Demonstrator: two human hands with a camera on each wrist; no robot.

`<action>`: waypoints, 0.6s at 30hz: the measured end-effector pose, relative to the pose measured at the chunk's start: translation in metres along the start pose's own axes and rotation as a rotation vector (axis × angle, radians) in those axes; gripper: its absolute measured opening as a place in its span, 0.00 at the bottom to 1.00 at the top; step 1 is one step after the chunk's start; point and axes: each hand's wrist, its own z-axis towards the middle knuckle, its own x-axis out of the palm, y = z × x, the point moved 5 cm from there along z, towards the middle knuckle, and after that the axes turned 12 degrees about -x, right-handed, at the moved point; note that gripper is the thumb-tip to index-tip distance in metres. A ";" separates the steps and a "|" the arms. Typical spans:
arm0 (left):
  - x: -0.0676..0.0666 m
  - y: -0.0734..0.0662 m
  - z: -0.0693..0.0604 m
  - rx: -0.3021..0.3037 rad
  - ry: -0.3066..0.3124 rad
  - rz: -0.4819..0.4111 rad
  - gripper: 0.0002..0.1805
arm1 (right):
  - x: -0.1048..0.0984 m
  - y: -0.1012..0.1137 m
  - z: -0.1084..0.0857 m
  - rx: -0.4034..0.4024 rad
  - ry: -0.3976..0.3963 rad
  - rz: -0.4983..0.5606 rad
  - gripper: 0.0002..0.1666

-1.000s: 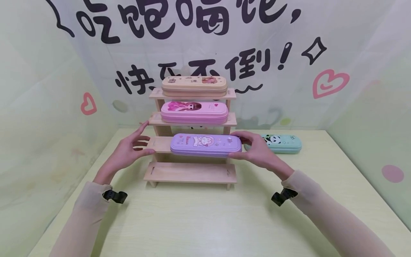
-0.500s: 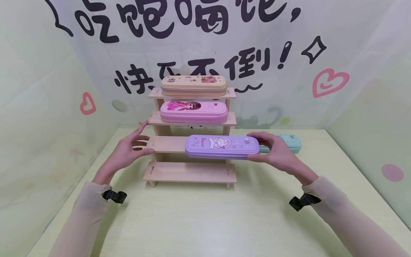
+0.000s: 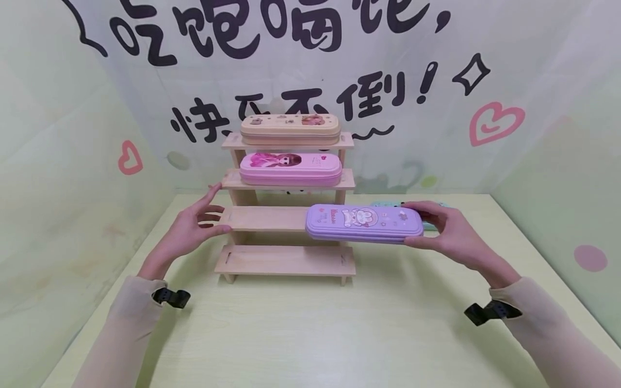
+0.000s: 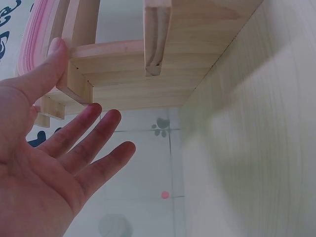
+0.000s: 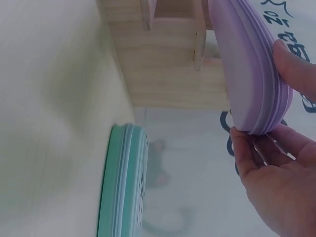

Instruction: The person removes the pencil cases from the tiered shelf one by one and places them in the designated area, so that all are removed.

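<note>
My right hand (image 3: 458,240) grips a purple pencil case (image 3: 364,223) by its right end, thumb on the near side and fingers behind. The case is raised, overlapping the right part of the third shelf and jutting past it. A four-tier wooden rack (image 3: 286,260) stands on the table. At its left side my left hand (image 3: 189,234) touches the shelf ends with its fingers spread; in the left wrist view the thumb (image 4: 57,52) lies against a board end. A pink pencil case (image 3: 291,175) sits on the second shelf, a cream one (image 3: 291,132) on the top shelf.
A teal pencil case (image 5: 121,182) lies on the table right of the rack, mostly hidden behind the purple case and right hand in the head view. A printed cloth wall (image 3: 417,145) closes off the back, with side walls left and right.
My right hand has carried the purple pencil case rightward along the third shelf and partly past its end, covering more of the teal case. The left hand stays at the rack.
</note>
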 end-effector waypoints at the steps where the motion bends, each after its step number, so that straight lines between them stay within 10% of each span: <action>1: 0.000 0.000 0.000 -0.003 0.001 0.001 0.59 | -0.004 -0.001 -0.002 0.001 -0.005 0.000 0.39; 18: 0.000 -0.001 -0.001 -0.009 0.001 0.010 0.58 | -0.073 -0.030 -0.042 0.014 -0.006 -0.034 0.39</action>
